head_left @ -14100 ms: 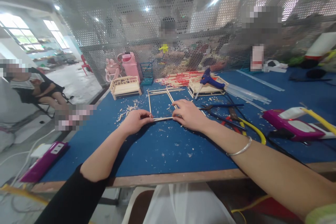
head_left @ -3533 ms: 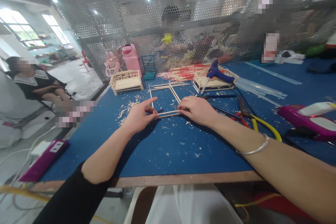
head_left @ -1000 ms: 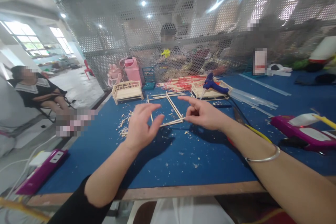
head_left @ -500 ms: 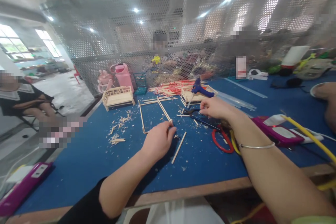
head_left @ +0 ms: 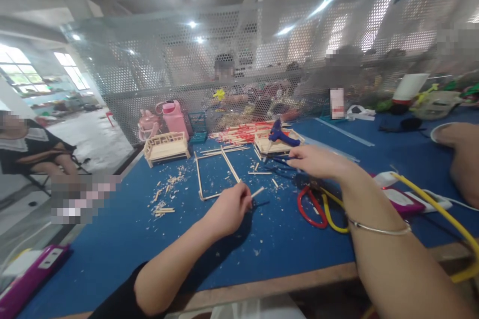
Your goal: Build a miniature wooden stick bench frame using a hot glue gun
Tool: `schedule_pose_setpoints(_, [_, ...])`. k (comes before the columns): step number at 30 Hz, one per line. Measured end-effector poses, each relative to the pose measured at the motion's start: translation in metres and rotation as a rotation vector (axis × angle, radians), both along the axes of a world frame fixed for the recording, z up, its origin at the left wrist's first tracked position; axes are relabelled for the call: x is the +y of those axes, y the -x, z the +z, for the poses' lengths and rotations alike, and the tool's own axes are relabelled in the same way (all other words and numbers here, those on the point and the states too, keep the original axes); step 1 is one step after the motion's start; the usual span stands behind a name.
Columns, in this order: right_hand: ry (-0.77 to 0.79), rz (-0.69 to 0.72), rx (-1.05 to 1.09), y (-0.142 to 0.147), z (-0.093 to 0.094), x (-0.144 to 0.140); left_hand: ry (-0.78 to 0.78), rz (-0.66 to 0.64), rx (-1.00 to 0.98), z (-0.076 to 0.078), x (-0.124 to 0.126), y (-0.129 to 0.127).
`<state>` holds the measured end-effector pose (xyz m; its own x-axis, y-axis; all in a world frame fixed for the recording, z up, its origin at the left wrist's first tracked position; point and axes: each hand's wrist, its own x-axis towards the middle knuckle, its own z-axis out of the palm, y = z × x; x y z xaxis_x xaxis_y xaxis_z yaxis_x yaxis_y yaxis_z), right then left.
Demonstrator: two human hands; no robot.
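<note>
Head view, bench station.

Left hand (head_left: 226, 209): closing finger and thumb on a loose wooden stick (head_left: 256, 192), lifting its near end just off the blue table (head_left: 112, 239), beside the open corner of the stick frame (head_left: 216, 172).

Right hand (head_left: 318, 161): stretching forward over the tool pile, fingers extended and holding nothing, nearing the black-handled tool (head_left: 284, 162); blue glue gun (head_left: 281, 135) is resting just beyond on a small wooden bed (head_left: 275, 143).

Step, as judged: the stick is being readied while a tool is being fetched, cutter or glue gun cannot be told.

Next move, as judged: calling for a firm grasp of one tool without dragging the red-handled pliers (head_left: 312, 204), stick kept steady.

Nearby: a finished bed (head_left: 166, 148), wood chips (head_left: 168, 184), a co-worker's hand (head_left: 462, 157).
</note>
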<state>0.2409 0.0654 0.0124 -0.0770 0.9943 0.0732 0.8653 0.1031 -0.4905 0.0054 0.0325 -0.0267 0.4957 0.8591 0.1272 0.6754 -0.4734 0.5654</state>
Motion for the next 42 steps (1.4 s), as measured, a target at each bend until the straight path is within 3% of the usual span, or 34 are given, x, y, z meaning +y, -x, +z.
schedule_pose_setpoints(3, [-0.043, 0.066, 0.439, 0.002, 0.006, -0.009, 0.097, 0.082, -0.473, 0.000, -0.001, 0.004])
schedule_pose_setpoints(7, [0.142, 0.295, 0.988, 0.023, 0.007, -0.019, 0.010, 0.230, -0.839, 0.012, -0.002, 0.005])
schedule_pose_setpoints(9, [0.212, 0.388, 1.103, 0.034, 0.006, -0.023, -0.013, 0.220, -0.866, 0.017, -0.004, 0.005])
schedule_pose_setpoints(12, [0.264, 0.433, 1.206, 0.048, 0.004, -0.025, 0.063, 0.160, -0.783, 0.018, -0.006, 0.005])
schedule_pose_setpoints(14, [0.314, 0.458, 1.270, 0.057, 0.001, -0.025, 0.056, 0.186, -0.763, 0.016, -0.006, 0.006])
schedule_pose_setpoints(17, [0.433, 0.498, 1.375, 0.069, -0.002, -0.023, -0.114, 0.312, -0.861, 0.014, -0.003, 0.010])
schedule_pose_setpoints(19, [0.477, 0.487, 1.446, 0.077, -0.004, -0.023, -0.357, 0.413, -0.918, 0.014, -0.002, 0.016])
schedule_pose_setpoints(21, [0.450, 0.433, 1.508, 0.084, -0.006, -0.024, -0.652, 0.438, -0.870, 0.017, -0.006, 0.021])
schedule_pose_setpoints(23, [0.388, 0.362, 1.541, 0.090, -0.008, -0.025, -0.831, 0.346, -0.720, 0.019, -0.010, 0.022])
schedule_pose_setpoints(26, [0.313, 0.318, 1.540, 0.094, -0.010, -0.025, -0.781, 0.211, -0.534, 0.022, -0.015, 0.017])
schedule_pose_setpoints(29, [0.265, 0.355, 1.515, 0.094, -0.012, -0.024, -0.701, 0.207, -0.459, 0.023, -0.015, 0.008])
schedule_pose_setpoints(36, [0.213, 0.365, 1.546, 0.096, -0.014, -0.028, -0.984, 0.191, -0.103, 0.022, -0.009, -0.005])
schedule_pose_setpoints(39, [0.186, 0.408, 1.524, 0.097, -0.014, -0.029, -1.013, 0.147, -0.081, 0.025, -0.008, -0.006])
schedule_pose_setpoints(42, [0.100, 0.449, 1.359, 0.087, -0.012, -0.024, -0.888, 0.099, -0.137, 0.022, -0.015, 0.000])
